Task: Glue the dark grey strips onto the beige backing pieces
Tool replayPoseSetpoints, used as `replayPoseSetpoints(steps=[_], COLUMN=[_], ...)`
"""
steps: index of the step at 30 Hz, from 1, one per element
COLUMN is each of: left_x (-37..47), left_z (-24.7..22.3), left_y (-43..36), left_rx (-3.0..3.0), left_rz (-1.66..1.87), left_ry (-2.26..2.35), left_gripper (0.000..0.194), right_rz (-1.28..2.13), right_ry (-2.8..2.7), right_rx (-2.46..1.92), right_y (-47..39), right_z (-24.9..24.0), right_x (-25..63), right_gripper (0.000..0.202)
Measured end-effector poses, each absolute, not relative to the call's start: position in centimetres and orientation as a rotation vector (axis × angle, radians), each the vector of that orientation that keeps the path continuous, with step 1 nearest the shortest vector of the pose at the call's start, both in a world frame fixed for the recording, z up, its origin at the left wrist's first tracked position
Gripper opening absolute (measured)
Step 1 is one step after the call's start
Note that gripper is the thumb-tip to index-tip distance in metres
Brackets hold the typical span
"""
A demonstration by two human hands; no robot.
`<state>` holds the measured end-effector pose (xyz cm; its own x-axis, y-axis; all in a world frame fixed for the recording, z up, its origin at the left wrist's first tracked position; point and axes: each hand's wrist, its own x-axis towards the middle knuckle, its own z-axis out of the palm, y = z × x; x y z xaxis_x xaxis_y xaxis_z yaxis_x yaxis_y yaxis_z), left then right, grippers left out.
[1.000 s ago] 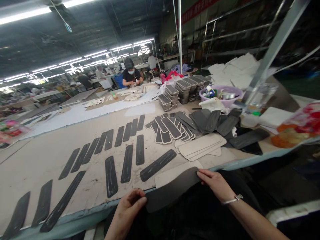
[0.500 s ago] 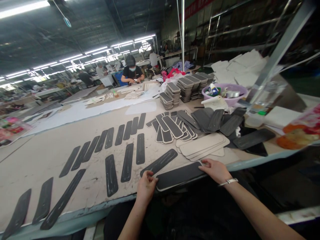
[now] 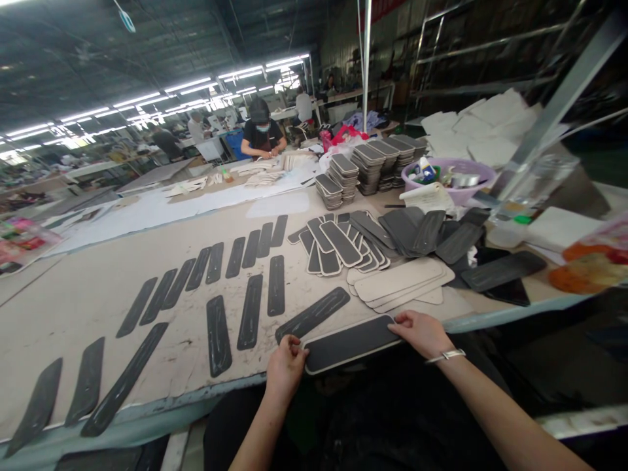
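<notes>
A long dark panel with a pale border [image 3: 350,343] lies at the near edge of the table, between my two hands. My left hand [image 3: 286,366] pinches its left end, fingers bent together. At the other end my right hand [image 3: 422,332], with a bracelet on the wrist, grips the upper right corner between thumb and fingers. Just behind the panel, a dark strip with glossy streaks [image 3: 314,313] lies slanted near my left fingers. Several pale blank panels [image 3: 400,286] are stacked loosely beyond my right hand. A heap of pale-bordered dark panels [image 3: 341,243] sits farther back.
Rows of dark strips [image 3: 219,337] cover the left of the table [image 3: 181,360]. Tall piles of bordered panels [image 3: 370,160] stand at the back, beside a purple basin [image 3: 464,190]. A metal post [image 3: 559,98] rises at right. Across the table, a person [image 3: 262,134] handles pale pieces.
The view has tilted down slightly, so the near table edge shows more at lower left. Both hands keep their hold on the bordered panel, which has barely moved.
</notes>
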<state>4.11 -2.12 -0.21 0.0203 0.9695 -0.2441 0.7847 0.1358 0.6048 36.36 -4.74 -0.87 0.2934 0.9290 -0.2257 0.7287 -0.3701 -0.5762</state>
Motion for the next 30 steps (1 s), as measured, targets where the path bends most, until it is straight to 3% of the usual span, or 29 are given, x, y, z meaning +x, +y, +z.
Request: replayPoseSetpoints(steps=[18,30], left_x=[4.5,4.8], left_z=[-0.4,-0.6], left_y=[-2.3,-2.6], left_rx=[1.728,1.920], left_rz=[0.307,0.215], left_ry=[1.882,1.886], left_gripper=[0.018,0.008], right_rz=[0.831,0.746], right_ry=[-1.525,-1.529], right_rx=[-2.304,-2.272], right_y=[-4.2,-4.8], right_z=[-2.4,-0.8], right_x=[37.1,36.0], right_gripper=[0.038,0.028])
